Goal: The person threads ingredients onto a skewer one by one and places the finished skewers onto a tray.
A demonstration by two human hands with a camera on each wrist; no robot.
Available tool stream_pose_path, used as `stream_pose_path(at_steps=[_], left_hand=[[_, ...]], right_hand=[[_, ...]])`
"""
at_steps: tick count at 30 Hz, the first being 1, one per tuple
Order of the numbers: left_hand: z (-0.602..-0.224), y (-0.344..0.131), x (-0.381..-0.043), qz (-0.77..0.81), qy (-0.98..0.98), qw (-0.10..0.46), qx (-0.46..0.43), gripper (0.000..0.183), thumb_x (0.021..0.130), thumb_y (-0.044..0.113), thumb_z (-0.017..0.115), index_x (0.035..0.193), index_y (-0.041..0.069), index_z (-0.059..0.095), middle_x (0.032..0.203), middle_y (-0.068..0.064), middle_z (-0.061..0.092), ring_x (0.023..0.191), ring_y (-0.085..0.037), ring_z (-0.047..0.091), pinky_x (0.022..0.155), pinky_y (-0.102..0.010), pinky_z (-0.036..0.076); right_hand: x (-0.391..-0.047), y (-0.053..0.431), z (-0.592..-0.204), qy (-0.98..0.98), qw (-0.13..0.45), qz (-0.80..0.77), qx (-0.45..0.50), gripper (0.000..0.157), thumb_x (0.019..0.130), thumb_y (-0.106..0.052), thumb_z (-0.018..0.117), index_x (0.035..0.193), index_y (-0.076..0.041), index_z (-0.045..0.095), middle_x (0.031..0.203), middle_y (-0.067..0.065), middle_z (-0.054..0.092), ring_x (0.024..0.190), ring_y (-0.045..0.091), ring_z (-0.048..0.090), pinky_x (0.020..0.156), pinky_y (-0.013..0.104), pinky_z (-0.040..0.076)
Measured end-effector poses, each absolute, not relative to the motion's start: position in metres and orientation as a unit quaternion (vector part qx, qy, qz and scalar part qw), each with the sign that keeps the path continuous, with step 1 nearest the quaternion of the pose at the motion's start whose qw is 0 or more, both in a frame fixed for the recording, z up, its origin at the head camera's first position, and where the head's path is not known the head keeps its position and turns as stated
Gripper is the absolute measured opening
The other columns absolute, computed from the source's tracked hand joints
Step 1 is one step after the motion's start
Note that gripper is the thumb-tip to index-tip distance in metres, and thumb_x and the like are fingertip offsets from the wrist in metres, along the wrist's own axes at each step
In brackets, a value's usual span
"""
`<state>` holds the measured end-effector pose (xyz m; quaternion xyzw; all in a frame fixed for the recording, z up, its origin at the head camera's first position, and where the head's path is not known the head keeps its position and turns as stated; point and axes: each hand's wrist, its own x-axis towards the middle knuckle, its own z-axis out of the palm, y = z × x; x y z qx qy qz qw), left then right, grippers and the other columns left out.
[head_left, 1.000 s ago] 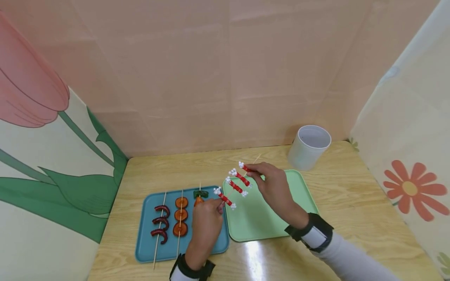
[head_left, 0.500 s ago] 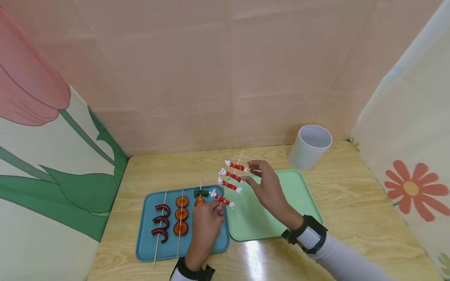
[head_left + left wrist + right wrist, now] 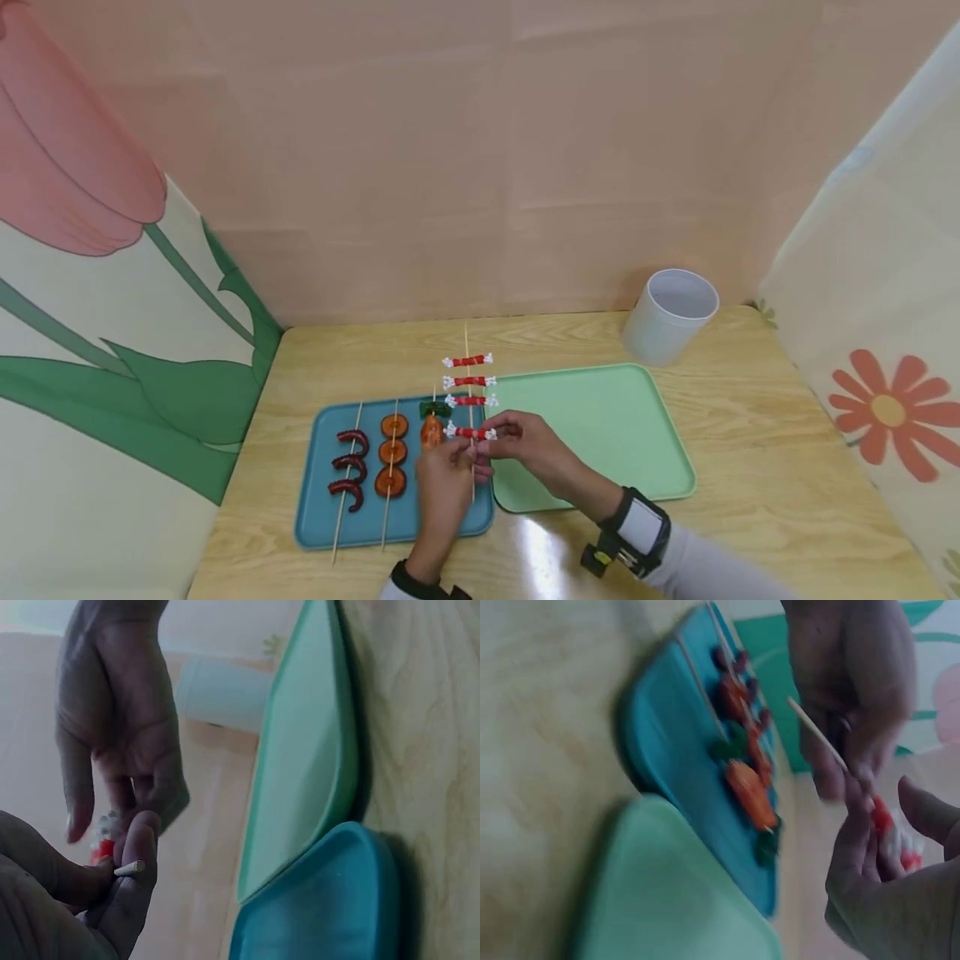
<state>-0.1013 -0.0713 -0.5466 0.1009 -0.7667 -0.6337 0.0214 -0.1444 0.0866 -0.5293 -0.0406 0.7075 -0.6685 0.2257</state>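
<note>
My left hand (image 3: 444, 483) pinches a thin wooden skewer (image 3: 467, 337) near its lower end, above the blue tray's right edge. Threaded along it are several red pieces with white, knobbly ends (image 3: 470, 382). The skewer points away from me, and its bare lower end (image 3: 130, 868) pokes out past the left thumb in the left wrist view. Close by, my right hand (image 3: 536, 450) has its fingertips at the lowest red piece. In the right wrist view, the right thumb stands apart from its fingers; whether they touch the piece I cannot tell.
The blue tray (image 3: 318, 512) bears a skewer of dark red curved pieces (image 3: 349, 462), one of orange-brown round slices (image 3: 392, 452), and a partly hidden one with orange and green pieces (image 3: 432, 429). A light green tray (image 3: 592, 425) adjoins it. A white cup (image 3: 667, 321) stands behind.
The right hand has let go of the skewer's upper part and come down and left to the lowest red piece. The skewer has swung from slanting right to nearly straight ahead.
</note>
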Motion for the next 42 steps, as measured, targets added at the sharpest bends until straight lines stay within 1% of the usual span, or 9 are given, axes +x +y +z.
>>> stream_pose_path(at_steps=[5,8,12,15,20,23,29,38,42], left_hand=[[-0.558,-0.068,-0.098,-0.608,-0.788,-0.013,0.097,0.020,0.091,-0.011,0.059,0.102,-0.008,0.075,0.075,-0.012,0.074,0.057,-0.015,0.073,0.053,-0.026,0.060],[-0.563,-0.067,-0.095,-0.554,-0.829,-0.020,0.077,0.019,0.089,-0.009,0.061,0.098,-0.004,0.077,0.071,-0.006,0.073,0.057,-0.008,0.069,0.051,-0.022,0.057],[-0.566,-0.066,-0.092,-0.472,-0.880,-0.005,0.050,0.012,0.090,-0.001,0.067,0.092,0.002,0.078,0.065,0.003,0.069,0.054,0.000,0.059,0.046,-0.018,0.047],[-0.569,-0.066,-0.091,-0.448,-0.893,-0.004,0.048,0.010,0.092,0.002,0.068,0.093,0.002,0.078,0.064,0.005,0.066,0.054,-0.001,0.057,0.045,-0.019,0.045],[-0.573,-0.068,-0.092,-0.393,-0.919,0.007,0.038,0.008,0.090,0.002,0.071,0.086,0.002,0.079,0.073,-0.003,0.073,0.067,-0.013,0.068,0.051,-0.028,0.049],[-0.576,-0.068,-0.093,-0.361,-0.932,0.011,0.040,0.012,0.089,0.004,0.072,0.079,0.005,0.077,0.074,-0.005,0.073,0.072,-0.021,0.072,0.052,-0.034,0.051],[-0.581,-0.066,-0.093,-0.308,-0.950,0.029,0.051,0.016,0.087,0.003,0.072,0.071,0.003,0.071,0.072,-0.011,0.071,0.072,-0.031,0.072,0.056,-0.045,0.054],[-0.592,-0.069,-0.094,-0.270,-0.960,0.063,0.045,0.017,0.081,-0.005,0.070,0.067,0.003,0.066,0.066,-0.011,0.065,0.067,-0.031,0.070,0.055,-0.043,0.054],[-0.595,-0.071,-0.094,-0.258,-0.963,0.074,0.036,0.018,0.078,-0.007,0.071,0.064,0.004,0.064,0.064,-0.010,0.064,0.064,-0.030,0.069,0.052,-0.042,0.052]], right_hand=[[-0.138,0.083,-0.546,0.708,0.227,-0.669,-0.024,0.033,0.093,-0.012,0.075,0.115,0.009,0.066,0.102,0.016,0.075,0.088,0.017,0.074,0.086,0.036,0.062],[-0.135,0.079,-0.553,0.714,0.220,-0.665,-0.008,0.028,0.093,-0.008,0.074,0.112,0.012,0.067,0.100,0.018,0.074,0.083,0.018,0.076,0.084,0.041,0.063],[-0.131,0.073,-0.558,0.730,0.205,-0.652,0.003,0.025,0.092,-0.005,0.073,0.108,0.014,0.067,0.098,0.021,0.074,0.080,0.017,0.074,0.080,0.041,0.064],[-0.130,0.068,-0.560,0.744,0.197,-0.639,0.015,0.022,0.092,-0.004,0.073,0.106,0.012,0.068,0.097,0.019,0.074,0.078,0.017,0.072,0.076,0.038,0.063],[-0.132,0.062,-0.568,0.814,0.168,-0.555,-0.013,0.013,0.088,-0.004,0.075,0.098,0.003,0.074,0.090,0.010,0.075,0.074,0.013,0.066,0.068,0.030,0.058],[-0.135,0.060,-0.574,0.867,0.125,-0.478,-0.066,0.007,0.084,-0.006,0.078,0.091,-0.003,0.077,0.084,0.005,0.075,0.071,0.010,0.060,0.061,0.024,0.051],[-0.136,0.055,-0.583,0.904,0.079,-0.399,-0.132,0.005,0.087,-0.008,0.077,0.087,-0.003,0.076,0.078,0.001,0.073,0.069,0.008,0.059,0.057,0.021,0.047],[-0.130,0.045,-0.591,0.922,0.023,-0.349,-0.167,0.004,0.088,-0.006,0.074,0.087,-0.007,0.070,0.085,0.004,0.069,0.077,0.016,0.064,0.065,0.028,0.052],[-0.127,0.046,-0.594,0.925,0.020,-0.345,-0.157,0.008,0.090,-0.009,0.075,0.092,-0.008,0.067,0.088,0.003,0.065,0.079,0.014,0.059,0.065,0.027,0.050]])
